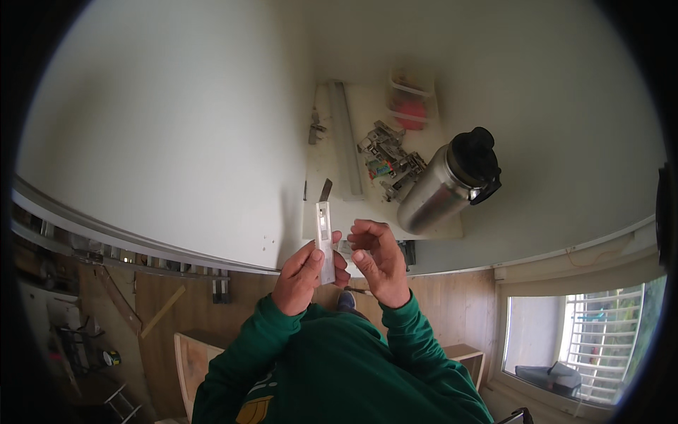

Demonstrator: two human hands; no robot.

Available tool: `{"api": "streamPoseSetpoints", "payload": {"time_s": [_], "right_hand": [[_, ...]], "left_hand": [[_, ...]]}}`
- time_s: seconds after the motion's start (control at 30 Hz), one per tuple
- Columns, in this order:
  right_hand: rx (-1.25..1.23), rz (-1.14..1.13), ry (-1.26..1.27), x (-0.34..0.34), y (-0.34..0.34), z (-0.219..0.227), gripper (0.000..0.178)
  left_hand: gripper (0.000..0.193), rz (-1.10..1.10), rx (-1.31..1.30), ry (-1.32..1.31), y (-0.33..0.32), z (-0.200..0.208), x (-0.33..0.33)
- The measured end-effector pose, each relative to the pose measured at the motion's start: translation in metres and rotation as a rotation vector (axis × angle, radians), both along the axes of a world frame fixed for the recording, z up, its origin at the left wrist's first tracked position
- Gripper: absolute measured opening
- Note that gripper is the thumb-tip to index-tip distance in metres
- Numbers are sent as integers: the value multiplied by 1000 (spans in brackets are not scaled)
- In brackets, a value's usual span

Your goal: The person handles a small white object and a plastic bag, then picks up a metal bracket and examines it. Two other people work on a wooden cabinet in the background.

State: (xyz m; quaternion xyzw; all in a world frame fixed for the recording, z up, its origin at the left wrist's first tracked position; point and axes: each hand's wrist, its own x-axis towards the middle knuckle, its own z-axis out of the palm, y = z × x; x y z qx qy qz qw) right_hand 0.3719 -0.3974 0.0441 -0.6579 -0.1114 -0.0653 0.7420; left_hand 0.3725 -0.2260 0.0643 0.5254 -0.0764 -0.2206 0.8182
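Note:
My left hand [300,279] is closed around a long, narrow white plastic case [325,240] with a slot in its upper half. The case points away from me, in front of the shelf's near edge. A dark, flat strip [325,189] shows at its far end; I cannot tell whether it sticks out of the case or lies behind it. Just right of the case, my right hand [383,267] is raised with bent fingers apart from the thumb. Nothing shows in it. Beyond the hands, several metal cabinet hinges [395,159] lie heaped on the white shelf [328,212].
A steel bottle with a black lid [445,184] stands right of the hinges. Behind them is a clear plastic tub [411,99] with something red in it. A long grey strip [345,141] lies lengthwise on the shelf. White panels [176,141] rise on both sides.

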Motion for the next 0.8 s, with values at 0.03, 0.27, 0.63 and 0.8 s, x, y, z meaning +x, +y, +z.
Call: {"api": "streamPoseSetpoints", "payload": {"time_s": [0.03,0.27,0.63,0.8], "right_hand": [[68,59,31,6,0,5,42],[255,230,247,20,6,17,35],[377,250,295,17,15,22,38],[336,126,258,11,28,23,40]], "left_hand": [[44,-24,2,-6,-2,1,-1],[36,-22,60,11,-14,-1,-10],[37,-26,112,-41,-10,-5,-4],[36,-32,143,-56,-9,-5,-2]]}}
